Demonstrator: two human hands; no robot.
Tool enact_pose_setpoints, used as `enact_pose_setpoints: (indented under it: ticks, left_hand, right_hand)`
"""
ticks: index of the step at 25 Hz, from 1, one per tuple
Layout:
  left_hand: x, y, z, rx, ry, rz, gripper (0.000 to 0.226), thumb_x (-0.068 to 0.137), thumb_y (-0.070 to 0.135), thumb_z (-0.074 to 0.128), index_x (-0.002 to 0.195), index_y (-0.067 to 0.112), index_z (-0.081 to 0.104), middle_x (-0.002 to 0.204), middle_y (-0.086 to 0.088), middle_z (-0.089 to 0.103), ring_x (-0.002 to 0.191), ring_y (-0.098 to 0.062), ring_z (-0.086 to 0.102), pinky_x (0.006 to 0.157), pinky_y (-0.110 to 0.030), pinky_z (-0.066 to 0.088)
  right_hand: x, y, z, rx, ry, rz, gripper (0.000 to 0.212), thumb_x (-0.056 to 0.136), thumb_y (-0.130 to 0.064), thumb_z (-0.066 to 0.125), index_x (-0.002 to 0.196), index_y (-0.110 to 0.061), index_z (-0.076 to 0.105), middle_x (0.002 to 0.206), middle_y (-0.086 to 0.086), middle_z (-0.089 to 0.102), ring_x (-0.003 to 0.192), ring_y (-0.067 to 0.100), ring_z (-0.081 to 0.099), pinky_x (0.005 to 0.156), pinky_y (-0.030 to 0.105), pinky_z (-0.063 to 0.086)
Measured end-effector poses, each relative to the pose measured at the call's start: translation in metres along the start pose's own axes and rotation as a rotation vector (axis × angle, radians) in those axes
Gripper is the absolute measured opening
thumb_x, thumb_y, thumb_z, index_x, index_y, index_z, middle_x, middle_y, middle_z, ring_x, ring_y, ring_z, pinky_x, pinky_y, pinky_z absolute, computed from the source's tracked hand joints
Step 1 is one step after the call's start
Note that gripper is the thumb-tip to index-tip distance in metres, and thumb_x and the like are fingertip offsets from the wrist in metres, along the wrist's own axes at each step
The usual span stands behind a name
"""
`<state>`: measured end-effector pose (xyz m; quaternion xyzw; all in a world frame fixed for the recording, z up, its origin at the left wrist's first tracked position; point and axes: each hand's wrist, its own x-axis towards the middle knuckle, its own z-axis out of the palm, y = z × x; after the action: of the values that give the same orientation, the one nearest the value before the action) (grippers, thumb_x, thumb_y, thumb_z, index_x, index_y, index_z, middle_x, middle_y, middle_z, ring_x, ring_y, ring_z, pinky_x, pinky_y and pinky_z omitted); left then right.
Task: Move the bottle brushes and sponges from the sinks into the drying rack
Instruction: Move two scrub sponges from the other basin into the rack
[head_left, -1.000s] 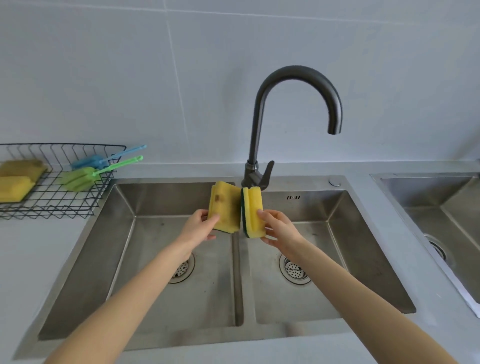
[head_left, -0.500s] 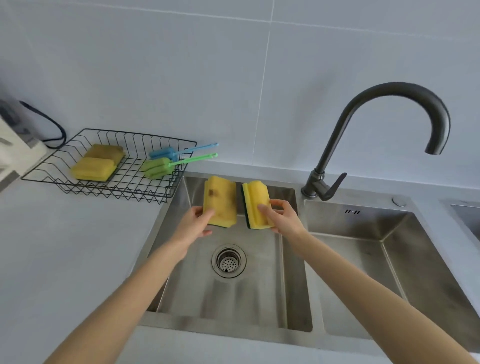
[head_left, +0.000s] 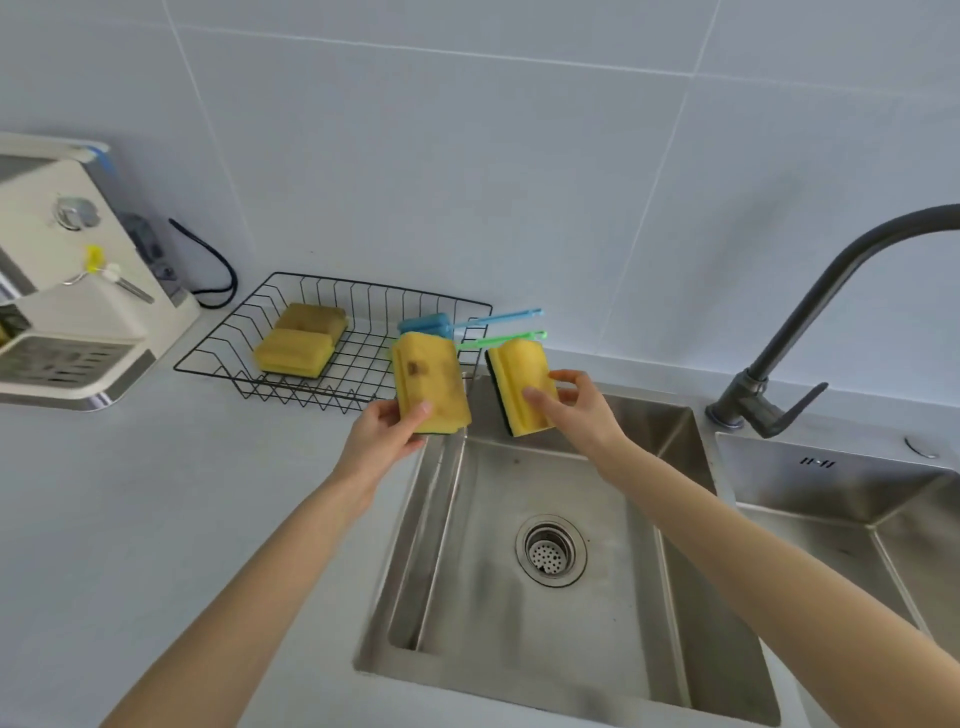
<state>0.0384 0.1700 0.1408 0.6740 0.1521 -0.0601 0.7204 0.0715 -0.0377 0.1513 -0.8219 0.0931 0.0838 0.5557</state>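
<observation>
The left hand (head_left: 382, 436) pinches a stained yellow foam sponge (head_left: 428, 387), upright, over the edge between table (head_left: 156, 519) and steel sink (head_left: 545, 649). The right hand (head_left: 582, 415) holds a grooved yellow sponge with a dark green scouring back (head_left: 519, 384), fingers curled round it. Beyond, a black wire drying rack (head_left: 332, 358) holds two yellow sponges (head_left: 298, 340) and blue (head_left: 441, 322) and green bottle brushes (head_left: 498, 340).

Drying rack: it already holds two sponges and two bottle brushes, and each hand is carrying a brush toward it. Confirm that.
Not quite. In the head view the left hand and right hand each grip a sponge, not a brush. The drying rack does hold two sponges and two brushes.
</observation>
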Motion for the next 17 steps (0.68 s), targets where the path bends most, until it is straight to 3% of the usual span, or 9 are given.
enact_pose_setpoints:
  ticks: [2, 8, 14, 17]
  left_hand:
    - [0.008, 0.005, -0.02, -0.035, 0.011, 0.002, 0.049, 0.085, 0.021, 0.06, 0.124, -0.004, 0.043, 0.123, -0.014, 0.056, 0.115, -0.025, 0.056, 0.097, -0.03, 0.045]
    - [0.033, 0.011, -0.063, -0.067, 0.049, -0.003, 0.045, 0.086, 0.02, 0.06, 0.121, -0.007, 0.05, 0.125, -0.019, 0.059, 0.114, -0.024, 0.057, 0.097, -0.029, 0.045]
    - [0.061, 0.023, -0.087, -0.092, 0.071, 0.0, 0.043, 0.088, 0.018, 0.057, 0.124, -0.003, 0.048, 0.123, -0.013, 0.057, 0.113, -0.021, 0.056, 0.096, -0.027, 0.043]
    - [0.076, 0.029, -0.098, -0.113, 0.092, -0.005, 0.049, 0.089, 0.019, 0.056, 0.132, 0.003, 0.04, 0.121, -0.009, 0.055, 0.116, -0.023, 0.056, 0.095, -0.026, 0.043]
  right_hand:
    - [0.009, -0.013, 0.015, -0.025, -0.008, -0.016, 0.061, 0.084, -0.038, 0.062, 0.135, -0.016, 0.038, 0.133, 0.01, 0.051, 0.103, 0.019, 0.05, 0.085, 0.029, 0.042]
    - [0.035, -0.049, 0.058, -0.058, -0.037, -0.045, 0.061, 0.084, -0.036, 0.064, 0.135, -0.014, 0.039, 0.134, 0.012, 0.05, 0.11, 0.024, 0.053, 0.087, 0.031, 0.045]
    - [0.067, -0.068, 0.089, -0.11, -0.031, -0.056, 0.059, 0.082, -0.036, 0.065, 0.133, -0.016, 0.041, 0.133, 0.012, 0.051, 0.107, 0.024, 0.053, 0.092, 0.035, 0.049]
    - [0.084, -0.076, 0.103, -0.17, -0.046, -0.067, 0.059, 0.082, -0.036, 0.065, 0.133, -0.016, 0.041, 0.132, 0.01, 0.052, 0.103, 0.021, 0.053, 0.085, 0.031, 0.047]
